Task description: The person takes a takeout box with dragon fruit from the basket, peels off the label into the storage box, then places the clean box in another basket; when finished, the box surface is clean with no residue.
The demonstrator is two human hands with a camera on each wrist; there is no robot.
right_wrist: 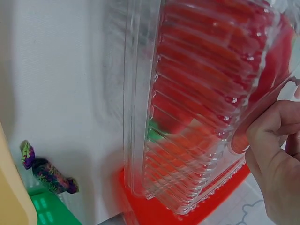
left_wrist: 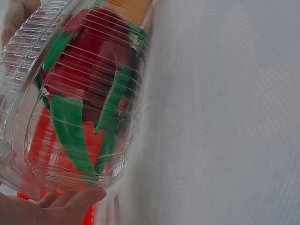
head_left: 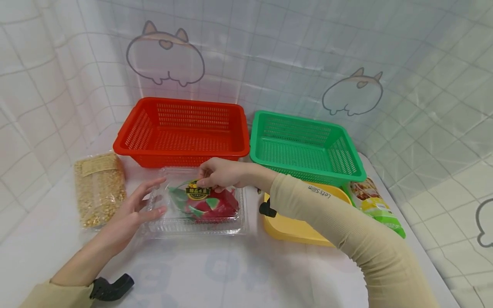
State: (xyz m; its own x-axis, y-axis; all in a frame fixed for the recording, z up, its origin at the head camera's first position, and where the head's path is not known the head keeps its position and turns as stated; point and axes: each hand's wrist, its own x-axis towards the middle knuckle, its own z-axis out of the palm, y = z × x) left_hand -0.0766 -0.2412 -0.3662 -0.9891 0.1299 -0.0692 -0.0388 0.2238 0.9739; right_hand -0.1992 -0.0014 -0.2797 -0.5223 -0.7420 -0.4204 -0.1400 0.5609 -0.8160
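Left of centre in the head view, a clear plastic box (head_left: 200, 226) lies on a white surface (head_left: 292, 273), just in front of a red basket (head_left: 169, 159), with a red-and-green fruit (head_left: 228, 206) showing through its top. The right hand (head_left: 222, 173) reaches over the box from the right of the frame, fingers curled, thumb and fingertips appearing to pinch the upper edge of a black-and-gold label (head_left: 197, 192); the label lies just below and to the left of those fingers, touching them, and the right hand is the nearer to it. At the box's left end, the left hand (head_left: 135, 205) has its thumb and fingers extended and apart, touching the clear plastic without curling round it. The box's long axis runs left to right across the frame, one short end toward the left hand, the other toward a yellow tray (head_left: 286, 234) right of centre. The label's banner runs the same way, its lettering upright to the head camera, while the fruit stretches along that line too, green tips pointing left, red body to the right. A bag of yellow kernels (head_left: 100, 192) lies at left, a green basket (head_left: 352, 175) stands at upper right, and a wrapped sweet (right_wrist: 49, 176) shows at lower left in the right wrist view.
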